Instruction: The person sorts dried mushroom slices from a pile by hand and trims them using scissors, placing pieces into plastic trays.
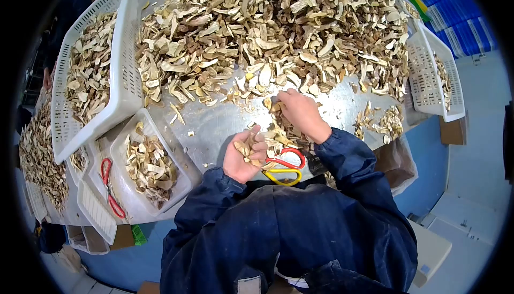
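Several dried mushroom slices [244, 151] lie in my left hand [246, 155], its palm up and its fingers curled round them. My right hand [301, 111] is closed, fingertips down at the near edge of a big heap of dried slices [257, 21]; what it pinches is too small to make out. Between and below my hands a small pile of slices [276, 133] lies on the metal table [206, 128]. Scissors with one red and one yellow handle [289, 176] rest at the table's front edge, right beside my left hand.
At left stand a tilted white basket [126, 74] of slices, a white tray [184, 173] of slices and red-handled scissors [107, 184]. Another white basket [423, 74] is at right, near a small pile [388, 125]. A co-worker's hand [47, 78] shows at far left.
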A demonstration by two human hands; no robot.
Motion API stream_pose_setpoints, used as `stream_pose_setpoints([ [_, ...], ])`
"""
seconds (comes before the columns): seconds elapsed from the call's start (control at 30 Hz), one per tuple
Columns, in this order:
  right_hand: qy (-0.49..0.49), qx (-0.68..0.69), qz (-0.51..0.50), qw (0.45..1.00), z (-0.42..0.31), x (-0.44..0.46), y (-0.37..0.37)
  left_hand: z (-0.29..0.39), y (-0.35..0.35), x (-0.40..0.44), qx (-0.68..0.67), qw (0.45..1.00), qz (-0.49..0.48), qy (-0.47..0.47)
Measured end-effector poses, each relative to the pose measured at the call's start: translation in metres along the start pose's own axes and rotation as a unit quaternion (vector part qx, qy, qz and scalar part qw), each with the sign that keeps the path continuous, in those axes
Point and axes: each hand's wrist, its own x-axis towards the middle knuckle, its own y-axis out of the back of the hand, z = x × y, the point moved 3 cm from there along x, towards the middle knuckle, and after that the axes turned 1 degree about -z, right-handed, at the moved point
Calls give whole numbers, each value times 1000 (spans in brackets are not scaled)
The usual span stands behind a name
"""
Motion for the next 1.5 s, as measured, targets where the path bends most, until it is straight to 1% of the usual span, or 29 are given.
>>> stream_pose_setpoints([
  [0.07, -3, 11, -3, 1000, 8, 0, 0, 3, 0, -1, -16, 1000, -9, 2],
  [0.1, -41, 82, -39, 995, 8, 0, 6, 4, 2, -1, -1, 998, 45, -39],
  [0.17, -116, 222, -109, 962, 1, -6, 20, 5, 2, -1, 28, 981, 151, -120],
  [0.2, -90, 386, -128, 909, -4, -10, 17, 2, -4, 1, 49, 979, 148, -128],
  [0.23, -39, 425, -168, 889, -11, -15, 15, -2, -11, 4, 70, 978, 146, -135],
  [0.3, -17, 397, -212, 893, -17, -12, 23, -6, -18, 6, 89, 972, 162, -143],
  [0.37, -104, 288, -95, 947, -7, 9, 42, -8, -21, 6, 82, 966, 196, -146],
  [0.4, -118, 196, -3, 973, 3, 17, 45, -7, -17, 6, 72, 977, 156, -128],
  [0.43, -90, 73, 105, 988, 19, 26, 35, -3, -7, 5, 61, 985, 116, -110],
  [0.47, -92, 20, 114, 989, 30, 34, 27, -1, -2, 4, 50, 992, 75, -92],
  [0.5, -94, -33, 123, 987, 33, 39, 26, 0, -3, 3, 40, 995, 61, -73],
  [0.57, -67, -32, 120, 990, 38, 38, 21, 0, -3, 2, 18, 999, 35, -31],
  [0.6, -53, -33, 118, 991, 40, 38, 21, 1, -4, 2, 29, 998, 45, -38],
  [0.67, -12, 38, 113, 993, 46, 35, 20, 1, -6, 2, 46, 995, 66, -53],
  [0.7, 8, 73, 111, 991, 49, 32, 21, -2, -12, 3, 83, 985, 129, -83],
  [0.73, -43, 219, 61, 973, 52, 30, 20, -7, -23, 4, 119, 968, 192, -112],
  [0.77, -93, 360, 9, 928, 52, 25, 19, -8, -27, 5, 155, 944, 254, -141],
  [0.8, -141, 492, -42, 858, 48, 19, 17, -7, -26, 6, 207, 938, 242, -138],
  [0.9, -137, 626, -97, 761, 20, 4, 21, -3, -23, 10, 354, 904, 204, -128],
  [0.97, -138, 599, -136, 777, 3, -7, 16, -5, -27, 16, 439, 872, 177, -126],
  [1.03, -79, 549, -171, 814, -18, -16, 18, -8, -28, 19, 448, 865, 182, -135],
  [1.07, -65, 546, -168, 818, -20, -19, 12, -8, -28, 20, 455, 861, 180, -138],
  [1.1, -93, 566, -151, 805, -23, -22, 12, -9, -29, 20, 463, 857, 178, -142],
  [1.17, -149, 602, -117, 775, -28, -28, 14, -7, -28, 19, 458, 849, 188, -184],
  [1.2, -158, 603, -91, 777, -27, -32, 15, -6, -30, 18, 461, 842, 195, -201],
  [1.3, -155, 580, -123, 790, -26, -46, 6, -5, -34, 15, 477, 821, 200, -242],
  [1.33, -150, 557, -112, 809, -26, -49, 1, -6, -34, 16, 483, 815, 198, -252],
  [1.43, -142, 628, -43, 764, -30, -53, -9, -7, -28, 19, 551, 772, 175, -264],
  [1.5, -147, 621, -37, 769, -32, -54, -10, -15, -35, 20, 585, 741, 180, -276],
])
